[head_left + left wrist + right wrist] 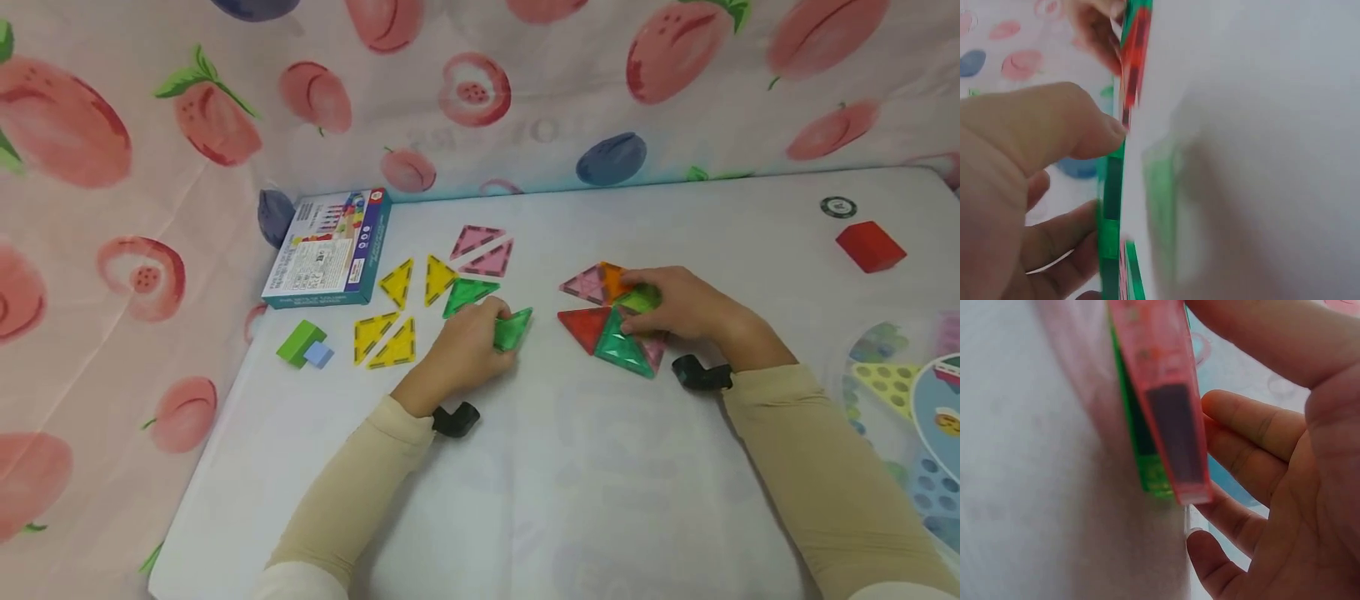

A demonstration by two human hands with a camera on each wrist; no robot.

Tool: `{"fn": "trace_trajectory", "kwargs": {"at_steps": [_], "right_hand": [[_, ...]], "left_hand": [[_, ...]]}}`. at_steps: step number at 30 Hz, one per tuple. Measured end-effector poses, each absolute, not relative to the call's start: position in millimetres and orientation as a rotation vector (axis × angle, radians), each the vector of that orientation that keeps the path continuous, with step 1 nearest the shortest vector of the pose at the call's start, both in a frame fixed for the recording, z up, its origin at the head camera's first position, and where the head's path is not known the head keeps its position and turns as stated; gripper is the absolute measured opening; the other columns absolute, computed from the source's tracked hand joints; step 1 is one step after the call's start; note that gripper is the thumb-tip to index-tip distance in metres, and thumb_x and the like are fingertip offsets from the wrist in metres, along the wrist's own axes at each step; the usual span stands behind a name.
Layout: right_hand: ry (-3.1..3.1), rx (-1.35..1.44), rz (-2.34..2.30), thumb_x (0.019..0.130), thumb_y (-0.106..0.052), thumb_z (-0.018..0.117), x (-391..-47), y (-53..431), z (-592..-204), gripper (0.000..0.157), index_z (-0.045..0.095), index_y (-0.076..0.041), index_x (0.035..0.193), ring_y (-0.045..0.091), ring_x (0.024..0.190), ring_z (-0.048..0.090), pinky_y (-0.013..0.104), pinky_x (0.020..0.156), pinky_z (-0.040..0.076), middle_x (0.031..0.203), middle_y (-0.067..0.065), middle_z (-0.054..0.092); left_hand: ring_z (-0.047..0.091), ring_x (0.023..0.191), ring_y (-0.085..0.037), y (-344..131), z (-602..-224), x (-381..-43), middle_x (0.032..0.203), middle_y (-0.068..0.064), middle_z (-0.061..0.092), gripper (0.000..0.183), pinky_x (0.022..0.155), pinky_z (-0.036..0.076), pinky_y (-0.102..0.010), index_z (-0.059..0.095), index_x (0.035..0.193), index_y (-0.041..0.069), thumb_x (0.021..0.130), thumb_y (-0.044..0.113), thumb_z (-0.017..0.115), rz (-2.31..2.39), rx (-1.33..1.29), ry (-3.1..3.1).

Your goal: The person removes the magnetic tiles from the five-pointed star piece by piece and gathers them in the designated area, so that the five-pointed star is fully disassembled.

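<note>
In the head view my left hand pinches a green triangular magnetic tile, raised above the table; its thin edge shows in the left wrist view. Beneath that hand lies another green triangle tile. Thumb and finger of my right hand pinch a lime-green tile within a fan-shaped cluster. Around it lie a pink tile, an orange tile, a red tile and a dark green tile. The right hand partly covers a second pink tile.
Several yellow triangle tiles and two pink tiles lie left of centre. A boxed set and green and blue blocks stand further left. At right are a red block, a round chip and a patterned round board.
</note>
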State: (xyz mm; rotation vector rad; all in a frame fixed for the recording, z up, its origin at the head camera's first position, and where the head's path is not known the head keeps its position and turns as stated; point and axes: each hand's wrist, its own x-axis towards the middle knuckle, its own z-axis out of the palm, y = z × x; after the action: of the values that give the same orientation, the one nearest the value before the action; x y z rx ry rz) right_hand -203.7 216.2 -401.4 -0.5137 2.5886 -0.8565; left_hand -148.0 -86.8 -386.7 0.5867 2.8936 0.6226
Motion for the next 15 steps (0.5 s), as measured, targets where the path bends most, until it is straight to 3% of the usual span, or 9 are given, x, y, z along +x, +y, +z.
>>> {"fn": "trace_trajectory", "kwargs": {"at_steps": [15], "right_hand": [[2.589,-0.536,-0.853,0.070,-0.049,0.071,-206,216,-403,0.082,0.039,-0.008,0.134,0.036,0.120,0.029,0.056,0.095,0.025,0.136,0.019,0.034]], "left_hand": [[0.043,0.083,-0.017,-106,-399,-157,0.098,-0.003,0.052,0.045,0.073,0.041,-0.029,0.050,0.113,0.012,0.077,0.030,0.070,0.618,0.367,2.972]]}}
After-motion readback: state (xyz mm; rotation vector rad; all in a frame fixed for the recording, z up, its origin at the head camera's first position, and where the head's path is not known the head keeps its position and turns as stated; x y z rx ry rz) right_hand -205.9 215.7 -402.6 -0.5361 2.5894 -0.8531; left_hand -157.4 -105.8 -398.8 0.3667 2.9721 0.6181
